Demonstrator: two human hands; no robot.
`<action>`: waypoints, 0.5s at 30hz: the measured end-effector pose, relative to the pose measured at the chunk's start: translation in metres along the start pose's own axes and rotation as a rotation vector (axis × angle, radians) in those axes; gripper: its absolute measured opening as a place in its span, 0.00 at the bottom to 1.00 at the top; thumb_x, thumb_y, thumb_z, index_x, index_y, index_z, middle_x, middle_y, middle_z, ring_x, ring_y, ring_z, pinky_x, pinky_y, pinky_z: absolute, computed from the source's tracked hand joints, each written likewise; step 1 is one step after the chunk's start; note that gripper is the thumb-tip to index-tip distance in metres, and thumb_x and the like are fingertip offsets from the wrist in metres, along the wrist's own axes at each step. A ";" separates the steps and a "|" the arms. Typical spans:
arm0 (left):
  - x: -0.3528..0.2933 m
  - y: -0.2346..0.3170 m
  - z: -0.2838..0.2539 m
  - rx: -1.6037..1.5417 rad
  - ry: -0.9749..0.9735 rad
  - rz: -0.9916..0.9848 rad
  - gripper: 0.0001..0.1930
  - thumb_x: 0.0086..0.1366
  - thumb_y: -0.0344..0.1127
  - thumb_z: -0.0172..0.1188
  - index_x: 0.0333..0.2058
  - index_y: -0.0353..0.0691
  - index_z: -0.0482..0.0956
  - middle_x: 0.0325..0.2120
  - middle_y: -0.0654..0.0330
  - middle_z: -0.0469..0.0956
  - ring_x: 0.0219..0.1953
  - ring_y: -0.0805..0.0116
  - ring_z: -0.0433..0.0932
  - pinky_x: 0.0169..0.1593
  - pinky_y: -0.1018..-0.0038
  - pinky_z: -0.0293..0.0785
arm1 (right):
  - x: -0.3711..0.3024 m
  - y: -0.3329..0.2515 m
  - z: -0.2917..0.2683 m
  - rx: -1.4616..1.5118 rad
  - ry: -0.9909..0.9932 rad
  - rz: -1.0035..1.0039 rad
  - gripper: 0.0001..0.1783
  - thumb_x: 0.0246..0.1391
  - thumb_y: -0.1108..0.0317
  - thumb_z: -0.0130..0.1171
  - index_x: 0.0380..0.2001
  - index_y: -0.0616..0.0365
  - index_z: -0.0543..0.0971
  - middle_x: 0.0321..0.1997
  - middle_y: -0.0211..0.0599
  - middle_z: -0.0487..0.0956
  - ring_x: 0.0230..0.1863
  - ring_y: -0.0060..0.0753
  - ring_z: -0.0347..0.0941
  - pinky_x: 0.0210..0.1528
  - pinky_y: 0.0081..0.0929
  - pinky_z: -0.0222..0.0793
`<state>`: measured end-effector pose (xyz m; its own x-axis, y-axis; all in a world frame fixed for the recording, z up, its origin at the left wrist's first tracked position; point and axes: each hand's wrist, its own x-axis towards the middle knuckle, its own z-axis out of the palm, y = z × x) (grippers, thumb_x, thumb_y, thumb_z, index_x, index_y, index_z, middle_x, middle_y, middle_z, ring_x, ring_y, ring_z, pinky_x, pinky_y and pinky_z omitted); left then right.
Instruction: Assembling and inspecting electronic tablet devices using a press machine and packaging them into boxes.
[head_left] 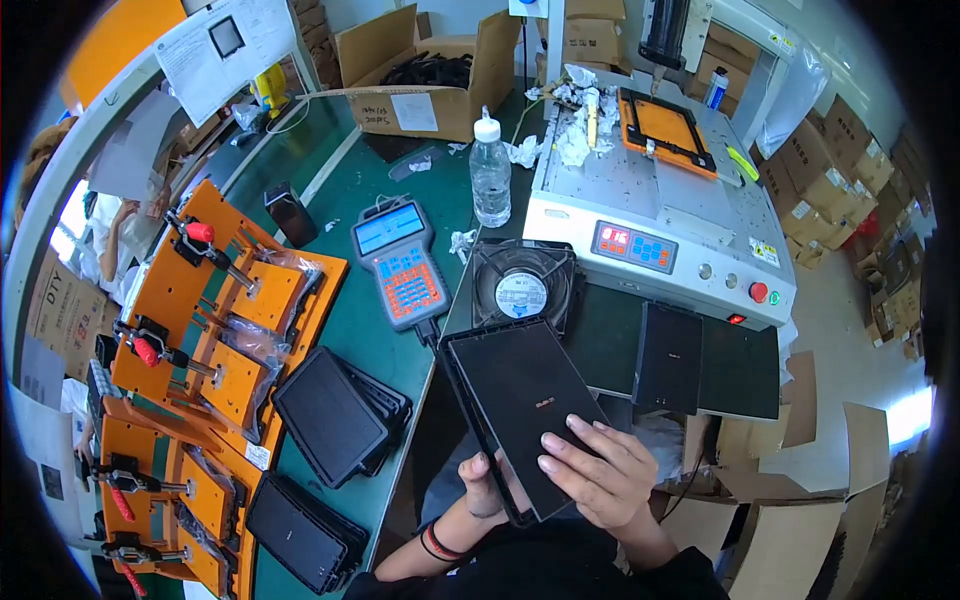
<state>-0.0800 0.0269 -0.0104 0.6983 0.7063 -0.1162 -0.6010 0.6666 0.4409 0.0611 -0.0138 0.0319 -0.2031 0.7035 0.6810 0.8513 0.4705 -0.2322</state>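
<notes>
In front of me a flat black panel (525, 400) lies slightly askew over a black rectangular frame (465, 410), whose rim shows along the left side. My left hand (483, 485) grips the frame near its lower left edge, thumb up along the side. The fingers of my right hand (605, 470) press on the panel's lower right part, with the thumb hidden. Just beyond the frame stands a black square fan (525, 270) with a white round label. Another black panel (668, 355) lies to the right, against the machine's front.
Stacked black frames (335, 415) and more black trays (300, 535) lie left, beside orange clamp fixtures (215, 330). Farther back are a grey handheld device (400, 262), a clear bottle (490, 175) and an open carton (430, 90). A dispensing machine (650, 210) holds an orange frame (665, 130).
</notes>
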 end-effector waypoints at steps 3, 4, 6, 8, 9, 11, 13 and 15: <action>-0.003 -0.003 0.000 -0.017 0.016 0.019 0.51 0.42 0.62 0.58 0.57 0.34 0.49 0.54 0.52 0.57 0.55 0.61 0.60 0.58 0.67 0.56 | -0.005 -0.001 0.001 0.041 0.013 0.008 0.11 0.49 0.63 0.53 0.37 0.42 0.77 0.41 0.22 0.77 0.45 0.28 0.73 0.43 0.21 0.68; -0.004 -0.005 0.000 -0.011 0.001 0.016 0.50 0.42 0.62 0.58 0.57 0.34 0.50 0.54 0.52 0.58 0.55 0.62 0.61 0.57 0.67 0.56 | -0.006 -0.001 0.001 0.069 0.029 0.033 0.11 0.49 0.63 0.53 0.37 0.43 0.77 0.41 0.22 0.78 0.45 0.28 0.73 0.43 0.21 0.68; -0.002 -0.008 -0.001 -0.042 -0.024 -0.005 0.49 0.43 0.62 0.57 0.57 0.34 0.50 0.53 0.53 0.59 0.55 0.62 0.61 0.57 0.67 0.57 | -0.010 -0.001 0.001 0.050 0.037 0.047 0.11 0.49 0.63 0.53 0.37 0.43 0.77 0.41 0.23 0.78 0.45 0.27 0.73 0.43 0.21 0.68; -0.002 -0.009 -0.005 -0.058 -0.008 -0.025 0.48 0.44 0.61 0.57 0.57 0.34 0.50 0.53 0.53 0.59 0.54 0.62 0.61 0.57 0.67 0.57 | -0.011 -0.002 0.003 0.041 0.041 0.051 0.11 0.49 0.64 0.53 0.37 0.43 0.77 0.41 0.23 0.78 0.45 0.27 0.73 0.43 0.22 0.68; -0.003 -0.010 -0.006 -0.082 -0.039 -0.017 0.47 0.45 0.60 0.56 0.57 0.35 0.51 0.53 0.54 0.59 0.54 0.62 0.62 0.57 0.67 0.57 | -0.012 -0.002 0.003 0.041 0.045 0.061 0.11 0.49 0.63 0.54 0.37 0.43 0.78 0.40 0.23 0.78 0.45 0.27 0.73 0.42 0.21 0.68; -0.001 -0.010 -0.002 -0.081 -0.036 -0.006 0.46 0.45 0.60 0.57 0.57 0.37 0.51 0.53 0.54 0.59 0.55 0.62 0.61 0.57 0.67 0.56 | -0.012 0.001 0.004 0.043 0.044 0.064 0.11 0.48 0.63 0.54 0.38 0.43 0.78 0.40 0.23 0.78 0.45 0.27 0.73 0.42 0.21 0.69; -0.001 -0.011 -0.005 -0.079 -0.030 0.000 0.46 0.45 0.60 0.57 0.57 0.38 0.52 0.53 0.54 0.59 0.55 0.62 0.61 0.57 0.66 0.56 | -0.013 0.002 0.007 0.133 0.008 0.090 0.14 0.47 0.64 0.54 0.41 0.46 0.76 0.44 0.27 0.76 0.48 0.29 0.71 0.45 0.24 0.67; -0.001 -0.013 -0.018 -0.145 -0.009 -0.039 0.44 0.48 0.64 0.52 0.57 0.42 0.52 0.53 0.54 0.59 0.56 0.61 0.59 0.58 0.60 0.54 | -0.005 0.006 0.005 0.241 -0.134 0.117 0.17 0.47 0.63 0.53 0.43 0.49 0.74 0.47 0.30 0.74 0.50 0.32 0.69 0.48 0.28 0.65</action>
<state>-0.0802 0.0215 -0.0319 0.7254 0.6774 -0.1224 -0.6225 0.7214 0.3033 0.0644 -0.0114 0.0238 -0.1862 0.8170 0.5458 0.7367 0.4837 -0.4726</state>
